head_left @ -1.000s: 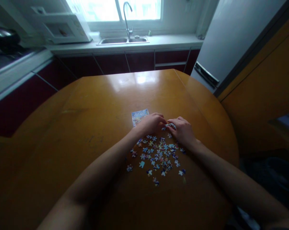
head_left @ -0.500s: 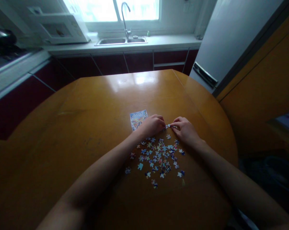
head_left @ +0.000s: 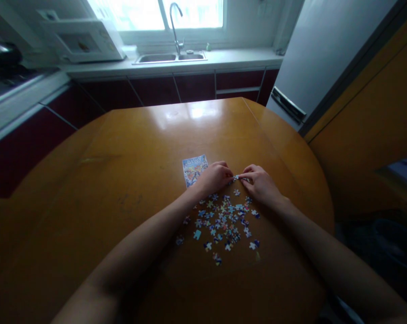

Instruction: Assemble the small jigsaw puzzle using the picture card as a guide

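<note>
Several small colourful puzzle pieces (head_left: 223, 220) lie scattered on a round orange wooden table (head_left: 122, 180). Just beyond them my left hand (head_left: 214, 176) and my right hand (head_left: 262, 183) meet fingertip to fingertip. Both are curled in a pinch on small joined puzzle pieces (head_left: 237, 177) held between them. A small printed picture card (head_left: 194, 169) lies flat just left of my left hand.
Behind the table runs a kitchen counter with a steel sink and tap (head_left: 171, 56) under a bright window. A white microwave (head_left: 80, 40) stands at the left. A grey fridge (head_left: 318, 58) and an orange cabinet wall (head_left: 375, 130) are at the right.
My hands have barely moved; the piece cluster seen under my right fingers a second ago is now a small bit pinched between both hands. The view shifted slightly.
</note>
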Tool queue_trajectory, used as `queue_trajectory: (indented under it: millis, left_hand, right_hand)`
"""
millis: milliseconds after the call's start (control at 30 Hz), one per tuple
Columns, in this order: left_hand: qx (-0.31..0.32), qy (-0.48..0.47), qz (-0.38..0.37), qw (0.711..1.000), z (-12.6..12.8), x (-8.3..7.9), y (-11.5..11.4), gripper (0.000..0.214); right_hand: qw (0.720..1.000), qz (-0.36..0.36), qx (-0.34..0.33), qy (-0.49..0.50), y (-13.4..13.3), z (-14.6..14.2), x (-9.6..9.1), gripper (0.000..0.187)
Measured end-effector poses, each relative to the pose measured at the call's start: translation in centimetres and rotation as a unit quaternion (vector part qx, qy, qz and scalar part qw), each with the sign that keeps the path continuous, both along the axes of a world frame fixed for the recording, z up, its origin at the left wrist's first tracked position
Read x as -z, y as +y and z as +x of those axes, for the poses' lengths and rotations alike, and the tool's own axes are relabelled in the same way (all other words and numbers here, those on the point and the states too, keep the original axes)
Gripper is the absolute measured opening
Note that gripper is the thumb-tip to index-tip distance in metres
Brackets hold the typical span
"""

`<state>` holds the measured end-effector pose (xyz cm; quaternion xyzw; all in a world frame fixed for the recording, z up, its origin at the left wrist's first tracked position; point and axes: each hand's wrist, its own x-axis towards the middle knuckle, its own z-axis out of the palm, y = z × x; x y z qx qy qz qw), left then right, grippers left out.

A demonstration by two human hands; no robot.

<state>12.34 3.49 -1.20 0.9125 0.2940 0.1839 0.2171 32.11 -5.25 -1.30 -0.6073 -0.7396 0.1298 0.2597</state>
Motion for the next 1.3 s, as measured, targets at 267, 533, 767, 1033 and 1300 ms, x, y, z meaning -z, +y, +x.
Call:
queue_trajectory:
  millis: [267,533,767,1033,1300]
  left_hand:
    - [-0.023,-0.001,-0.017,1.0,0.4,-0.2,-0.3,0.012]
    - [-0.034,0.001,-0.019,0.999,0.6,0.0,-0.4,0.013]
    - [-0.018,0.019,0.01,1.0,0.6,-0.3,-0.6,0.019]
    - [-0.031,-0.005,0.004,0.999,0.7,0.0,-0.7,0.017]
    - [-0.117,-0.085,0.001,0.99,-0.1,-1.9,0.8,0.017]
  right_hand:
    - [1.0,-0.005,0.003,-0.003,0.0,0.0,0.0,0.021]
    - [1.0,-0.005,0.0,-0.001,-0.1,-0.1,-0.3,0.022]
    - [1.0,-0.007,0.003,-0.002,-0.2,-0.2,-0.4,0.022]
    - [1.0,-0.01,0.007,0.018,-0.1,-0.2,-0.4,0.024]
    - [0.998,-0.008,0.03,0.046,0.0,-0.3,-0.2,0.025]
